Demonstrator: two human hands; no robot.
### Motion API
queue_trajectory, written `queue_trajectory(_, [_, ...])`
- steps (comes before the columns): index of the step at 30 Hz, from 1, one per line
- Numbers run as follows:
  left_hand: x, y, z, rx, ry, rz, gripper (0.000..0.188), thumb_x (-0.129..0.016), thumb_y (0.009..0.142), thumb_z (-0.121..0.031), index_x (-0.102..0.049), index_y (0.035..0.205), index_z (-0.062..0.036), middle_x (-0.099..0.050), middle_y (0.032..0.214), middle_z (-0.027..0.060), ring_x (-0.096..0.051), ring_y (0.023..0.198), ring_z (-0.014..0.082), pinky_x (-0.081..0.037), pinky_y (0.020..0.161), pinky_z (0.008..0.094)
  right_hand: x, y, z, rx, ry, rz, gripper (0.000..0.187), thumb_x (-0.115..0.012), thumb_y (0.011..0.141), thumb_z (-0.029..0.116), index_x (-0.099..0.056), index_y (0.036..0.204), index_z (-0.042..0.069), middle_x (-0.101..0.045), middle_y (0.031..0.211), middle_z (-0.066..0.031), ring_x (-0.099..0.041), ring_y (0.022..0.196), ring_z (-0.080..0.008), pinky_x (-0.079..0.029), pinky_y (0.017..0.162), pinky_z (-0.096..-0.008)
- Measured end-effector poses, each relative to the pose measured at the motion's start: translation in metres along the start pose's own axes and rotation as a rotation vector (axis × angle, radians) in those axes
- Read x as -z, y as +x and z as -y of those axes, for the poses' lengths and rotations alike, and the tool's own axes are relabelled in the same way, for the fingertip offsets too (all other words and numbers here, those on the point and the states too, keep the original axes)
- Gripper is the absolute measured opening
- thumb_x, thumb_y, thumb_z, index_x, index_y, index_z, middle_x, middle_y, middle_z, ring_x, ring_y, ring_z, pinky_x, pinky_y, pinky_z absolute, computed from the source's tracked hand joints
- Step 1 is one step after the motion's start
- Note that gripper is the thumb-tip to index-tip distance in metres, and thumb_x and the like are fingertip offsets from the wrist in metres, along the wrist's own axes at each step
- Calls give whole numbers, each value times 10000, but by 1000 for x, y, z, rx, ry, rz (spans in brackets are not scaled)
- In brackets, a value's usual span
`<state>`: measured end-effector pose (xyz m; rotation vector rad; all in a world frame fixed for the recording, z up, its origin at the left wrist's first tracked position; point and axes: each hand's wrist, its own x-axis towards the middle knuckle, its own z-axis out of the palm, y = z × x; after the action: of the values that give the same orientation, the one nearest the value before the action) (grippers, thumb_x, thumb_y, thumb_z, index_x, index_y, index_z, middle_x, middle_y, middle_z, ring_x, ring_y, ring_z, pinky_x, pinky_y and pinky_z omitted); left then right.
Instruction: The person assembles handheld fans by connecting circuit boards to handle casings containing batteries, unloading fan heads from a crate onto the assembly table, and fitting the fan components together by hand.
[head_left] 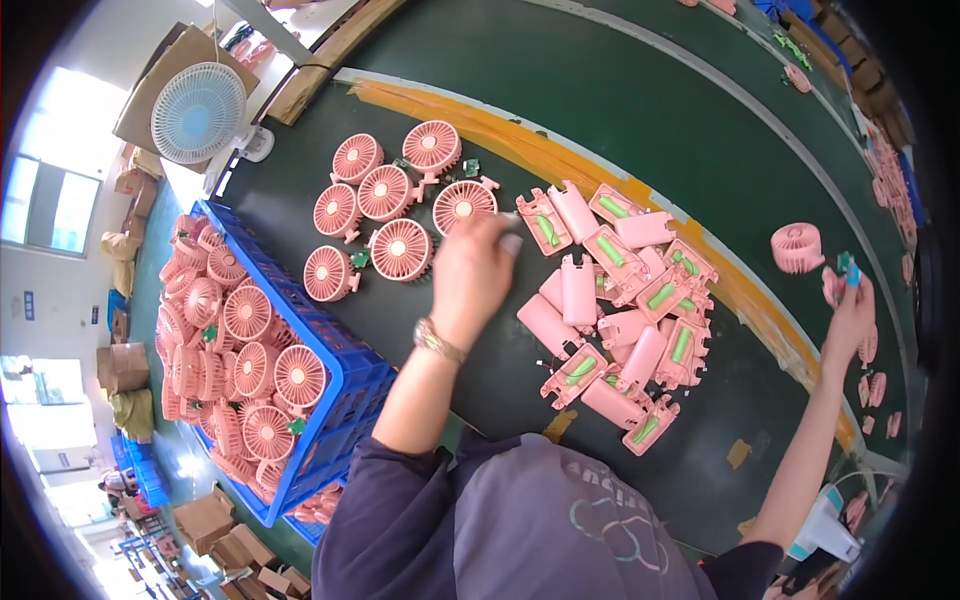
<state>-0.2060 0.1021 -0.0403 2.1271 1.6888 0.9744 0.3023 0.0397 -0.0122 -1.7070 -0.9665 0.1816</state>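
Grey-and-navy shirt front [560, 520] nearest. L hand [475, 280] by pink fan head [463, 205] on dark surface [500, 345]; finger grip can't tell. R hand [851, 318] at small pink part [832, 287], fingers narrow, hold unconfirmed. Step, est.: handling fan parts; next move calls for sure R pinch.

Dk tbl [660, 490] w/ pink fans [402, 250], casings [578, 290]

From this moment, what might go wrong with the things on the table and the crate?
The blue crate is heaped with pink fan heads, so one might tumble out if bumped. The pink casings lie overlapping in a pile near the left hand; a careless brush might scatter them. Green pieces sit in open ones; tipping might drop them, though I cannot tell whether they are fixed.
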Motion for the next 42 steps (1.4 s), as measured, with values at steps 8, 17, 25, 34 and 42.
queue_trajectory(8, [-31, 73, 53, 104, 350, -27, 300, -678, 787, -310, -670, 938, -52, -669, 917, 155, -616, 928, 319, -462, 816, 442, -46, 17, -50, 397, -740, 15, 293, -656, 811, 89, -592, 1075, -19, -609, 1055, -214, -582, 984, -360, -438, 884, -404])
queue_trajectory(17, [-57, 81, 54, 24, 400, 121, 251, -639, 784, -238, -622, 984, -88, -673, 858, 105, -646, 848, 295, -482, 747, 439, -109, -194, 66, 35, 16, 528, 185, -638, 774, -20, -608, 956, -18, -622, 948, -139, -608, 880, -278, -478, 785, -332])
queue_trajectory(25, [-15, 27, 22, 250, -379, 133, 412, -582, 783, 17, -448, 1171, -18, -663, 935, 142, -663, 784, 217, -510, 680, 318, -236, -171, 120, 593, -217, 681, 252, -632, 781, 75, -624, 1031, 50, -609, 1029, -117, -572, 993, -284, -419, 884, -414])
queue_trajectory(34, [21, -9, 9, 280, -794, -37, 234, -553, 934, -69, -525, 1151, 11, -582, 837, 12, -552, 766, 59, -457, 691, 207, -321, -199, 117, 869, -455, 705, 385, -612, 752, 77, -580, 1135, 80, -598, 1135, -108, -486, 1174, -309, -349, 993, -468])
queue_trajectory(42, [41, -9, -2, 232, -786, -126, 216, -550, 934, -64, -532, 1127, 30, -623, 893, 52, -595, 818, 82, -479, 748, 222, -323, -208, 119, 959, -428, 700, 226, -571, 775, 82, -588, 996, 39, -620, 1020, -112, -553, 1066, -263, -394, 932, -416])
